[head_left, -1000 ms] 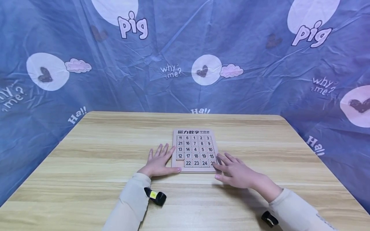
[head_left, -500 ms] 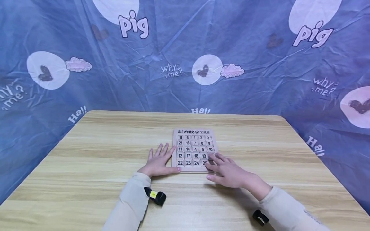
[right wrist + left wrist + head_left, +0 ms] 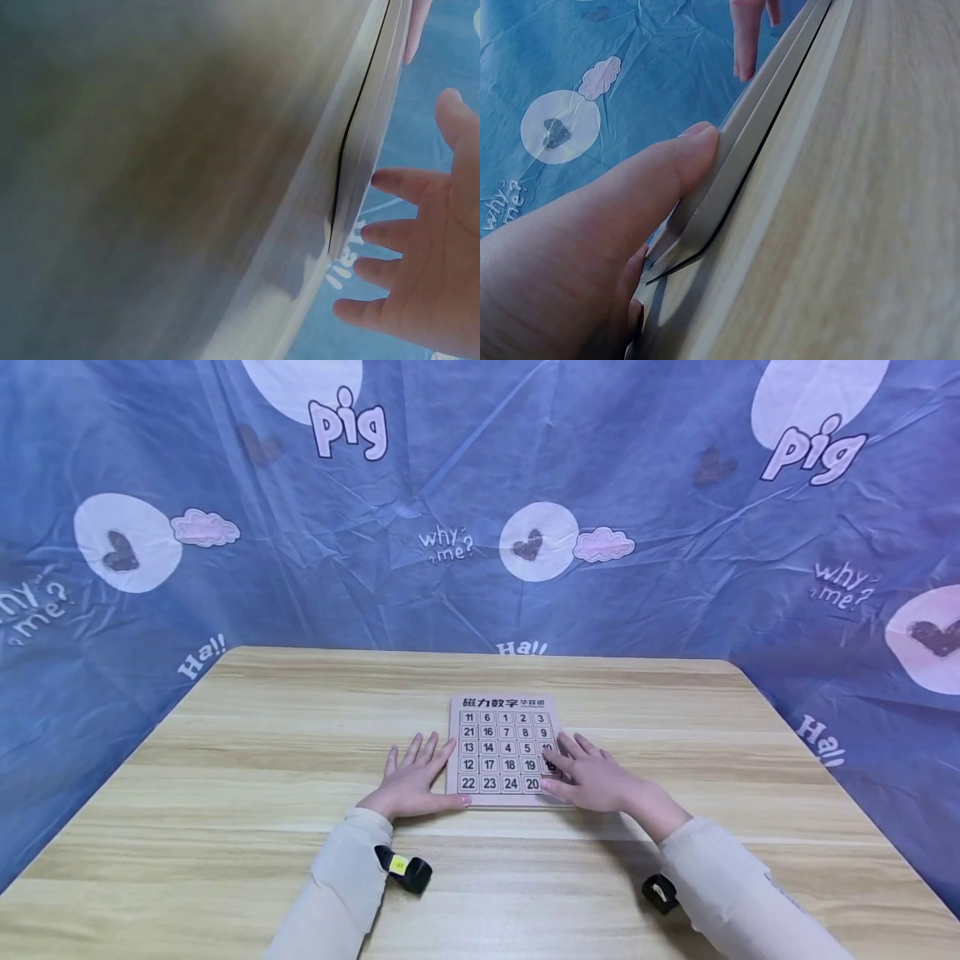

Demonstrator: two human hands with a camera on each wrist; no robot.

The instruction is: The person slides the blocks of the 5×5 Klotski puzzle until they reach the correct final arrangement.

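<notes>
A pale sliding number puzzle (image 3: 510,802) lies flat on the table, with printed Chinese lettering across its top. Its bottom row reads 22, 23, 24 and 20 from the left; the corner right of tile 20 (image 3: 532,784) is partly covered by a hand. My left hand (image 3: 408,785) spreads at the board's left side, its thumb (image 3: 694,150) resting on the near edge. Over the board's right side is my right hand (image 3: 596,781), fingers extended, with fingertips over tile 15 (image 3: 551,766) and the tile marked 10. In the right wrist view its index fingertip (image 3: 382,178) meets the board's edge in outline.
The wood-grain table (image 3: 262,735) extends on every side of the board. Behind it hangs a blue printed cloth (image 3: 390,585). Each forearm wears a pale sleeve, with small black wrist devices at the left cuff (image 3: 411,874) and right cuff (image 3: 660,893).
The bottom-row tiles 22, 23, 24 and 20 slid one place left, filling the bottom-left gap. My right hand followed leftward, then moved up toward tile 15. My left hand stayed put.
</notes>
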